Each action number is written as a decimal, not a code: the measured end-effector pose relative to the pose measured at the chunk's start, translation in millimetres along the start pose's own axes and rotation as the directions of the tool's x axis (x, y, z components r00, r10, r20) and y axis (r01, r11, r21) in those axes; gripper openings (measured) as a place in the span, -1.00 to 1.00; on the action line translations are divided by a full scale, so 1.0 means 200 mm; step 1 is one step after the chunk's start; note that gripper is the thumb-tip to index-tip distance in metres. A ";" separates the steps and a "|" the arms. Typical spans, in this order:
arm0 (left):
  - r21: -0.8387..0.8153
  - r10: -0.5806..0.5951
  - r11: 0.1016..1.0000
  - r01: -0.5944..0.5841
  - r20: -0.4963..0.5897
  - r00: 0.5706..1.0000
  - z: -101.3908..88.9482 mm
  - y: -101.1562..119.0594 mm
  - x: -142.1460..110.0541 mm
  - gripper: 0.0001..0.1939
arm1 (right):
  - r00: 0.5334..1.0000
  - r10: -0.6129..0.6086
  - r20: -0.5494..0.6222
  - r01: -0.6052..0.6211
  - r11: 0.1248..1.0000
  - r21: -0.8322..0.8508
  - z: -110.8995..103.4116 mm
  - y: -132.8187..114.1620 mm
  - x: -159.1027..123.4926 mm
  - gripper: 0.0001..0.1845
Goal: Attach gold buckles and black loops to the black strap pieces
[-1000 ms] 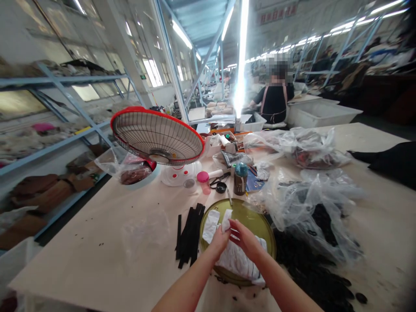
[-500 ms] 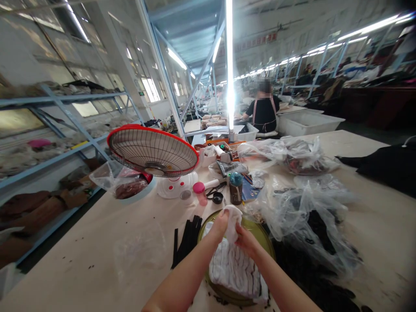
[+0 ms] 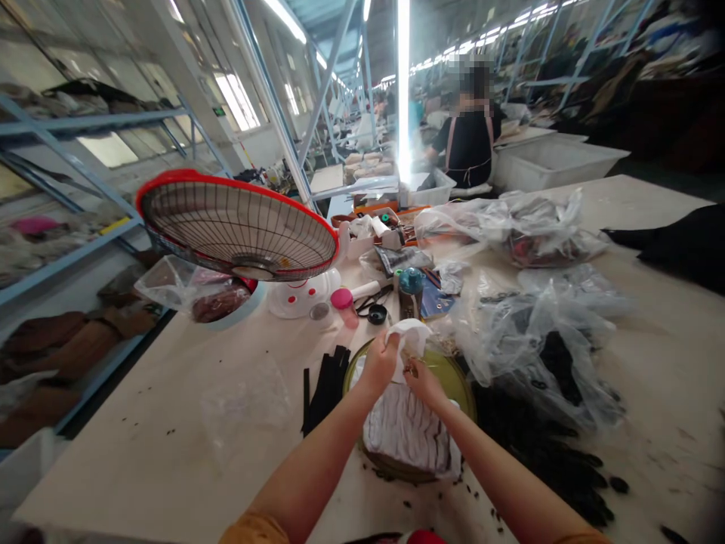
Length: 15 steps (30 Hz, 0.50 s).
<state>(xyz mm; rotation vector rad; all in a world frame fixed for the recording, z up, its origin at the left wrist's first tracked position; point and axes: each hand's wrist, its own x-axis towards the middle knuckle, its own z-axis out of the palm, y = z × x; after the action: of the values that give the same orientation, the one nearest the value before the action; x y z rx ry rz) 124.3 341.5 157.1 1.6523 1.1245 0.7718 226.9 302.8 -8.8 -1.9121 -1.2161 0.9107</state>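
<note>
Both hands' fingers [image 3: 390,349] pinch white cloth [image 3: 412,336] between black strips [image 3: 325,381] and plastic bag [image 3: 538,340].

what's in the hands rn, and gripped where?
Both hands pinch one small white cloth piece above the round tray: left hand at its left edge, right hand at its lower edge. Exact finger contact is too small to tell.

Bright, even light fills the hall; a vertical tube lamp [image 3: 403,91] flares white with glare. Edges bend and blur, perhaps from a wide lens; corners darken.
</note>
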 end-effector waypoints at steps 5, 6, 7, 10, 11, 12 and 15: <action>0.012 0.064 0.998 -0.064 -0.012 0.998 -0.11 0.03 -0.02 -0.61 | 0.997 0.011 0.076 -0.005 0.997 -0.078 -0.04 0.02 -0.03 -0.76; 0.008 0.060 0.998 -0.060 -0.061 0.996 -0.16 0.01 -0.03 -0.59 | 0.997 0.005 0.078 0.002 0.996 -0.092 -0.05 0.02 -0.04 -0.76; -0.004 0.054 0.999 -0.055 -0.124 0.991 -0.21 -0.01 -0.06 -0.56 | 0.997 -0.002 0.077 0.010 0.995 -0.104 -0.06 0.02 -0.05 -0.76; -0.054 -0.008 0.998 -0.015 -0.405 0.914 -0.41 -0.13 -0.16 -0.50 | 0.997 -0.023 0.069 0.033 0.989 -0.146 -0.09 0.00 -0.07 -0.78; -0.051 -0.041 0.999 0.016 -0.515 0.856 -0.48 -0.19 -0.19 -0.49 | 0.997 -0.028 0.071 0.039 0.986 -0.165 -0.10 0.00 -0.08 -0.79; -0.042 -0.069 0.998 0.055 -0.614 0.787 -0.55 -0.24 -0.23 -0.49 | 0.997 -0.030 0.076 0.044 0.981 -0.186 -0.10 -0.01 -0.08 -0.79; -0.050 -0.114 0.992 0.118 -0.760 0.640 -0.76 -0.40 -0.35 -0.47 | 0.994 -0.031 0.106 0.057 0.963 -0.262 -0.08 -0.05 -0.07 -0.77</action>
<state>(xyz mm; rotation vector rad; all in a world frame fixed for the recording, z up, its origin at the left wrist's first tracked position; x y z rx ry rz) -59.0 340.9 135.0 1.2245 1.7940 1.4595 231.7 290.7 10.1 -2.0564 -1.4985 0.8652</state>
